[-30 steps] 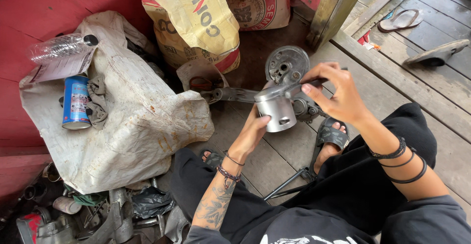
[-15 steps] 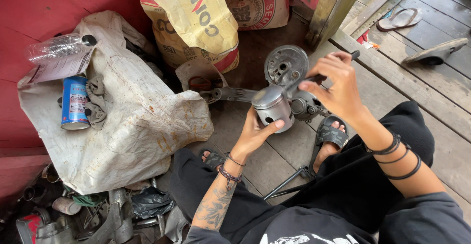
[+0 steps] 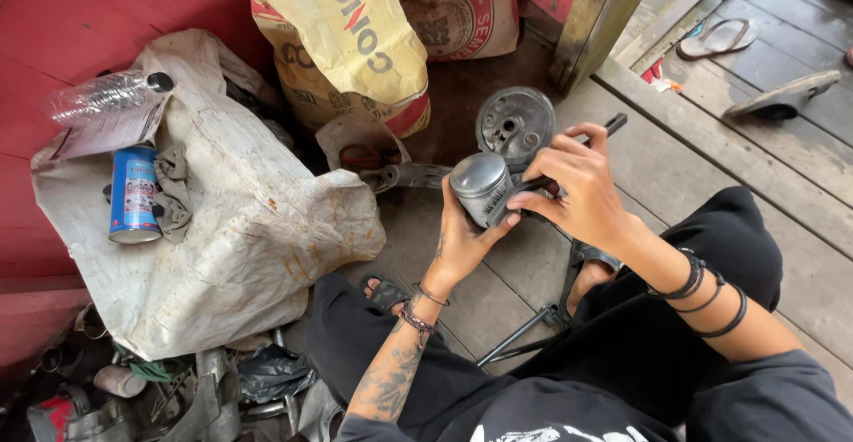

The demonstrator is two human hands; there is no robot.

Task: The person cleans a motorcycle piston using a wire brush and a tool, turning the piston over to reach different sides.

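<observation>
The wooden plank floor [image 3: 729, 184] carries all items, with a red wall [image 3: 80, 24] bounding the left side. A large dirty white sack [image 3: 240, 238] lies spread against that wall. Two printed sacks stand behind it: a yellow sack [image 3: 346, 42] in front and a white-and-red sack [image 3: 462, 7] just beside it to the right.

The person sits on the floor in black trousers [image 3: 657, 335], sandalled feet forward. A grey round metal disc [image 3: 515, 124] with holes stands on edge on the floor just behind the hands.

The left hand [image 3: 466, 238] is wrapped from below around a silver metal piston [image 3: 480, 186], gripping its skirt; the domed crown faces the camera. The piston is held above the floor, in front of the disc and between the two hands. The right hand [image 3: 582, 189] is closed around a dark slender tool [image 3: 569, 162]; the tool's lower end touches the side of the piston, and its upper end projects past the fingers toward the upper right.

On the white sack rest a clear plastic bottle [image 3: 102, 95] with a dark cap and, near it, a blue spray can [image 3: 133, 193] lying beside a grey rag [image 3: 173, 189]. A flip-flop [image 3: 718, 39] lies well apart at the upper right.
</observation>
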